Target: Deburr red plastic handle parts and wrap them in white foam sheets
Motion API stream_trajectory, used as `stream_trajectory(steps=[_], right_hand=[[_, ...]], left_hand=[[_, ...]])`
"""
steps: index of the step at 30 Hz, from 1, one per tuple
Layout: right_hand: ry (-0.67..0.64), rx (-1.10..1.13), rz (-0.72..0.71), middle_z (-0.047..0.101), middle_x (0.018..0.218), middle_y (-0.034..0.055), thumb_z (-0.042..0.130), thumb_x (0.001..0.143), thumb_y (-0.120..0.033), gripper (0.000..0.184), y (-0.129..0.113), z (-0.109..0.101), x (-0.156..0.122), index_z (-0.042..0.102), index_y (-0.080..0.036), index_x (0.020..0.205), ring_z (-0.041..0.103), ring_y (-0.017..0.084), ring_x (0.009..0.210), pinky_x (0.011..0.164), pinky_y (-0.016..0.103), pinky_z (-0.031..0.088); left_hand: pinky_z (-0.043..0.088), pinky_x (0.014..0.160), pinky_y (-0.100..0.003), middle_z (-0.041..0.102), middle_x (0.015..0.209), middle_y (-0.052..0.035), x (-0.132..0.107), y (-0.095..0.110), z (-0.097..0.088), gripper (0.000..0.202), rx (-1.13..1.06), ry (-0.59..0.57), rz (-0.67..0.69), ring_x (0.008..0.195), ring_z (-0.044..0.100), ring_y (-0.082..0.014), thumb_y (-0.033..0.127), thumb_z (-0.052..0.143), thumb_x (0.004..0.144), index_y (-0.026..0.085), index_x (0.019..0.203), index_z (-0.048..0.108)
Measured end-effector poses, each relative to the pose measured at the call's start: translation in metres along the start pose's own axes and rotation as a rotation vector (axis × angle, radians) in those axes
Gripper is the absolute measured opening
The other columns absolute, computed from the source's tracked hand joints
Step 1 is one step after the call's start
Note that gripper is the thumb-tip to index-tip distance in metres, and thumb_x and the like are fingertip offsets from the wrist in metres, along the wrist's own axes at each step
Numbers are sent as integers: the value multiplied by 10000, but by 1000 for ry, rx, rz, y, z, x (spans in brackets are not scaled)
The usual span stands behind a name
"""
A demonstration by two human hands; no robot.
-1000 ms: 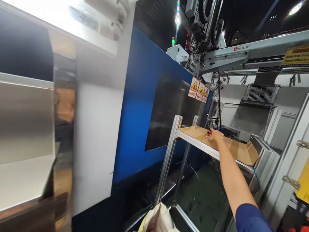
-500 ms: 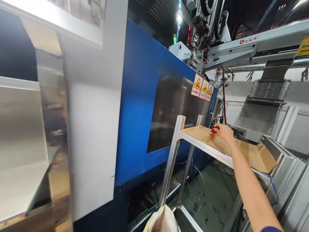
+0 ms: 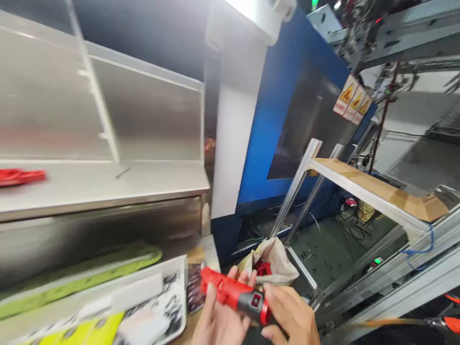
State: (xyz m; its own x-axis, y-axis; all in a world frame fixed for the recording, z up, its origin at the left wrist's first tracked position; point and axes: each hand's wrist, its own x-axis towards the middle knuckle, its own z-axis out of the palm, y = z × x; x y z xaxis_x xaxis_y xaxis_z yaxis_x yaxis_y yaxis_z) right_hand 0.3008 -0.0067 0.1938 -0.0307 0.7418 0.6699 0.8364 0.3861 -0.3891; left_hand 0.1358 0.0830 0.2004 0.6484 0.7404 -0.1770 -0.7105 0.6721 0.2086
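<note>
A red and black plastic tool housing (image 3: pixel 230 290) lies slantwise between my two hands at the lower middle of the view. My left hand (image 3: pixel 221 321) cradles its red end from below, thumb on the near side and fingertips showing behind. At the black end, which has a small square opening and a red rim, my right hand (image 3: pixel 293 314) grips with thumb and fingers. Just beyond the hands stands a whitish sack (image 3: pixel 282 261) with red pieces (image 3: pixel 264 267) inside.
On the left, a pale workbench (image 3: pixel 161 177) carries a blurred red part (image 3: pixel 21 176). Below it sits a white tray (image 3: pixel 183 306) of small parts. An aluminium-framed stand (image 3: pixel 362 194) with a cardboard-covered top (image 3: pixel 381 189) is at right, beside a blue machine (image 3: pixel 253 158).
My view has swung left and down. My right hand has come back from the cardboard-covered stand, where it held something red. Both hands now hold the tool housing in front of me.
</note>
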Motion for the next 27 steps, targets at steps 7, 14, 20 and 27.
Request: stream_trajectory(steps=[7, 14, 20, 27], right_hand=[[38, 399, 594, 628, 1124, 122, 578, 898, -569, 370, -72, 60, -51, 744, -240, 936, 640, 288, 1095, 963, 419, 528], [-131, 720, 823, 564, 1202, 143, 563, 824, -737, 574, -124, 90, -44, 749, -194, 855, 564, 293, 1162, 1001, 407, 491], [-138, 926, 921, 534, 1230, 126, 644, 827, -628, 463, -141, 103, -40, 764, -196, 944, 575, 261, 1116, 948, 347, 514], [-65, 1011, 1040, 525, 1216, 122, 753, 759, -518, 332, -152, 117, -30, 785, -197, 837, 552, 281, 1109, 941, 360, 488]], left_hand=[[597, 926, -413, 727, 929, -69, -71, 27, -32, 283, 24, 398, 370, 1050, 701, -275, 432, 697, 847, 246, 1060, 722], [376, 1149, -517, 736, 919, -27, -114, 30, -66, 614, 204, 380, 407, 1203, 630, -301, 583, 902, 540, 325, 1056, 692], [372, 1143, -539, 765, 876, -54, -126, 38, -71, 685, 177, 458, 410, 1232, 610, -336, 584, 951, 395, 311, 969, 695], [585, 892, -348, 768, 889, -67, -131, 44, -77, 631, 188, 433, 446, 1127, 679, -286, 580, 933, 472, 297, 975, 677]])
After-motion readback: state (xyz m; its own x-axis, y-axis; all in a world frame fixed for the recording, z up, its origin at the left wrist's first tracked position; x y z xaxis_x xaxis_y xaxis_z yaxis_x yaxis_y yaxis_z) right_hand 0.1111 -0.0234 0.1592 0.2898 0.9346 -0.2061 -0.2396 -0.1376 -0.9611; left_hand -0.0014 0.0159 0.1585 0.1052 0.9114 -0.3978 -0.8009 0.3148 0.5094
